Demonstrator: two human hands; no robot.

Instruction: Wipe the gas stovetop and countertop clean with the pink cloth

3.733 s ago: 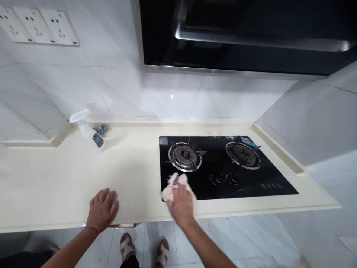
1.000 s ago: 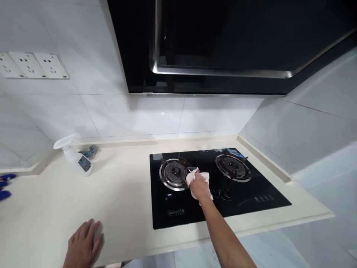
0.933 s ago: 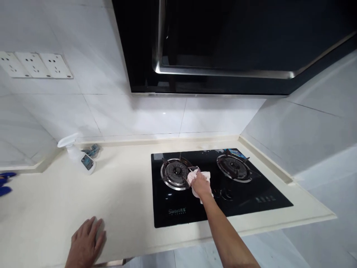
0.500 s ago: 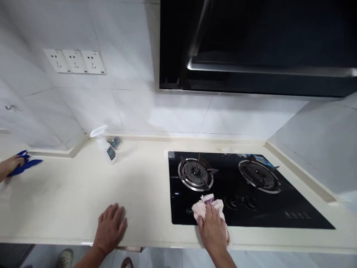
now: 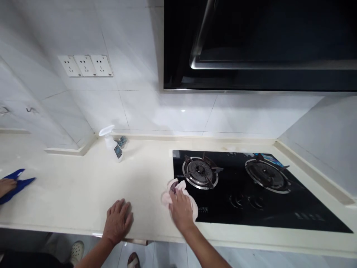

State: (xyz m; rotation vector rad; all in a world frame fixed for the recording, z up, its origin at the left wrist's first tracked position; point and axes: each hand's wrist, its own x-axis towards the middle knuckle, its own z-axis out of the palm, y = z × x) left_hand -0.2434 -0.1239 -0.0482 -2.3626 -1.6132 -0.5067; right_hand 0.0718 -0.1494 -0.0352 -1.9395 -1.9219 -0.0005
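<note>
Pink cloth (image 5: 166, 198) is what I follow in the head view: it straddles the left edge of the black cooktop (image 5: 228, 182), partly on the glass, partly on the pale counter (image 5: 145, 175), just beside the nearer burner (image 5: 200, 173). I judge it light, soft and limp, nothing fragile, likely to bunch or fold under a push; the glass beneath may prove slippery. The best hold, to my mind, is a flat palm over its middle with the fingers bent across the folds. That is roughly the grip I see: the right hand (image 5: 182, 209) lies on top, fingers loosely bent and keeping hold of it, edges spilling out around them; blur hides how tight the pinch is. The left hand (image 5: 118, 221) rests palm down on the counter, fingers slightly spread, holding nothing. Well apart, another person's hand (image 5: 6, 185) touches a blue cloth (image 5: 21, 184).
</note>
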